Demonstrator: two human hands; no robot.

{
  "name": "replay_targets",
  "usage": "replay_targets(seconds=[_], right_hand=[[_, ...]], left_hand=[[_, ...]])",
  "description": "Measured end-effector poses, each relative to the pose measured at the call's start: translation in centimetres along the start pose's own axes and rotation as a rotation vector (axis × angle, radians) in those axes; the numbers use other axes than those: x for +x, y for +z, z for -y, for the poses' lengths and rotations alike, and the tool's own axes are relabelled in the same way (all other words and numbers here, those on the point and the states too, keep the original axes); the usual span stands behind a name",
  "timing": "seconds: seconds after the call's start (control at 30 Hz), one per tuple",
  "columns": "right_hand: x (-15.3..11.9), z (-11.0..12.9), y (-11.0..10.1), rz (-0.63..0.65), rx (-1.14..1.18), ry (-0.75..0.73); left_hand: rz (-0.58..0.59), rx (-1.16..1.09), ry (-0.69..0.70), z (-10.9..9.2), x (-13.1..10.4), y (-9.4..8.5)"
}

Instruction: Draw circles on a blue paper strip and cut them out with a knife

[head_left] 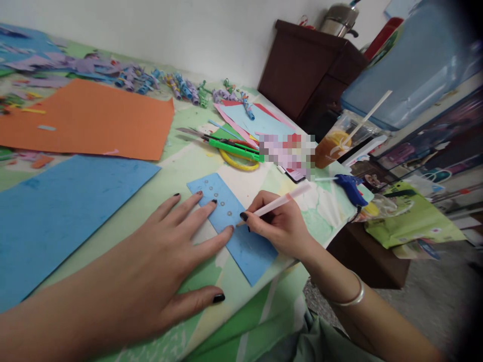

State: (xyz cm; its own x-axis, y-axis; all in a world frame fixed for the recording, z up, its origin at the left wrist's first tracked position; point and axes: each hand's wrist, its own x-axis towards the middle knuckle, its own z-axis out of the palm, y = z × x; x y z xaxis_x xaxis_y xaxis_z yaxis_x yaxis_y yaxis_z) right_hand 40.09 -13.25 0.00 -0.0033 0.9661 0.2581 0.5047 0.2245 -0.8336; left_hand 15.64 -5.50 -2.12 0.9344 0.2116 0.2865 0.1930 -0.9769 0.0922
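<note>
A narrow strip of blue paper (249, 254) lies on the table with a row of several small drawn rings along it. My left hand (166, 251) rests flat with fingers spread, its fingertips pressing the strip's near left edge. In my right hand (283, 221) is a pale pink-white pencil (279, 203), its tip at the paper just past the last ring. My right fingers are closed round the pencil near its lower end. Beyond the strip lie yellow-handled scissors (241, 163) and a green utility knife (236, 146).
Large orange (94, 120) and blue (75, 211) sheets lie to the left, among paper scraps. Several curled paper pieces (184, 90) line the wall. On the right stand a drink cup (332, 146) and a blue glue gun (350, 188) near the table's edge.
</note>
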Motion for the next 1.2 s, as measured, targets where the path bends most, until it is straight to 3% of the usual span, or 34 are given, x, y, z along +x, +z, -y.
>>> replay_targets(seconds=[0.27, 0.43, 1.07, 1.2], right_hand=[[0.0, 0.1, -0.1, -0.028, -0.037, -0.04], [0.0, 0.1, -0.1, -0.017, -0.037, -0.042], [0.0, 0.0, -0.2, -0.023, -0.028, -0.082], [0.1, 0.0, -0.1, -0.012, -0.005, -0.087]], left_hand=[[-0.02, -0.031, -0.092, -0.9, 0.1, -0.2], [-0.004, -0.017, -0.007, -0.2, 0.0, 0.0], [-0.022, -0.039, -0.1, -1.2, 0.1, -0.2], [-0.028, -0.023, -0.043, -0.7, 0.2, 0.0]])
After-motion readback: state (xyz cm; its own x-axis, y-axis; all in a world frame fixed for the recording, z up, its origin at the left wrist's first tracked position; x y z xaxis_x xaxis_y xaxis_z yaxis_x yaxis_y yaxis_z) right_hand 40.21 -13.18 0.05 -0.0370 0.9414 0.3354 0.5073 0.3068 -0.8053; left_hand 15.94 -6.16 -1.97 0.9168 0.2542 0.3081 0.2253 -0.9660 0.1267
